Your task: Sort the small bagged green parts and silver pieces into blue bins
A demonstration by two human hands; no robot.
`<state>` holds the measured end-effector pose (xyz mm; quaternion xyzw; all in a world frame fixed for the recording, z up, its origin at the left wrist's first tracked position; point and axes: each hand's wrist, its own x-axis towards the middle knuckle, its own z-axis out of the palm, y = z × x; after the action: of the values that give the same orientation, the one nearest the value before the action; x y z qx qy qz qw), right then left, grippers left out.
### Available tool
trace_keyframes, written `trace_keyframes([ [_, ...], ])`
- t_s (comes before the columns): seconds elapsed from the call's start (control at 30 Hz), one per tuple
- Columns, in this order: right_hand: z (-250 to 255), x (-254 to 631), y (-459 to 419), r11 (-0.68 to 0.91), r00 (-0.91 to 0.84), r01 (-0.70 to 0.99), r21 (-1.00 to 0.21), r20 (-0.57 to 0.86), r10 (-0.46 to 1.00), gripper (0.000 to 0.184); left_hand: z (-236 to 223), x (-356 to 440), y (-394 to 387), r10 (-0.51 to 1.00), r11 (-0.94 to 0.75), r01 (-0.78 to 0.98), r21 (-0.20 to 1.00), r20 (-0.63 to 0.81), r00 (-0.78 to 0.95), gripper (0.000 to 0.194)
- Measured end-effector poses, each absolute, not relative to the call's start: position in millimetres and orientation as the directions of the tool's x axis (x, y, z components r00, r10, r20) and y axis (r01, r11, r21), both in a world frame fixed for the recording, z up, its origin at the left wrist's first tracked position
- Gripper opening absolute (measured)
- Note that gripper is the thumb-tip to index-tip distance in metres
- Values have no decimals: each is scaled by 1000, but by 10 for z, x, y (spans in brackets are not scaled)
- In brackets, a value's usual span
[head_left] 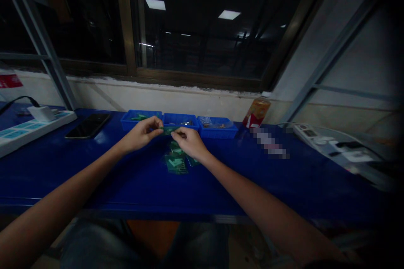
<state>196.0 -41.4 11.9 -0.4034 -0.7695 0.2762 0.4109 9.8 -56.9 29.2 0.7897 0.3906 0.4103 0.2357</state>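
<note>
My left hand (142, 133) and my right hand (191, 143) are raised over the blue table, close together. Between their fingertips a small green plastic bag (168, 130) is pinched, one side in each hand. Whether anything is inside it I cannot tell. Just below lie several filled green bags (176, 163), in which pale plugs and thin metal screws seem to show through. Behind the hands stand a blue bin with green pieces (125, 124), a middle blue bin with small metal parts (196, 126), and a right blue bin (221, 133) holding clear bags and small brass-coloured pieces.
A dark phone (88, 126) and a white power strip (38, 126) with a plugged-in charger lie on the left. At the back right a bottle (257, 111) of amber liquid stands by the wall. Another power strip (334, 147) with cables lies at far right. The blue table (132, 189) ends before my knees.
</note>
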Motion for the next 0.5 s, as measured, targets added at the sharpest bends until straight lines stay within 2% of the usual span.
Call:
trace_keyframes([
  [0.07, 145, 1961, -407, 447, -324, 350, -823, 341, 882, 30, 288, 114, -597, 742, -669, 519, 532, 438, 508, 9],
  [0.13, 163, 1956, -408, 392, -339, 278, -877, 292, 895, 33, 278, 133, -618, 685, -728, 551, 407, 400, 609, 8],
  [0.3, 111, 1912, -393, 370, -315, 153, -917, 309, 897, 10, 272, 170, -631, 635, -772, 561, 299, 405, 658, 12],
  [0.4, 92, 1916, -398, 465, -254, 208, -861, 412, 875, 7, 289, 172, -628, 703, -710, 611, 350, 401, 587, 22],
  [0.5, 131, 1950, -462, 653, -280, 358, -667, 591, 757, 14, 302, 163, -616, 839, -542, 600, 588, 335, 430, 43],
])
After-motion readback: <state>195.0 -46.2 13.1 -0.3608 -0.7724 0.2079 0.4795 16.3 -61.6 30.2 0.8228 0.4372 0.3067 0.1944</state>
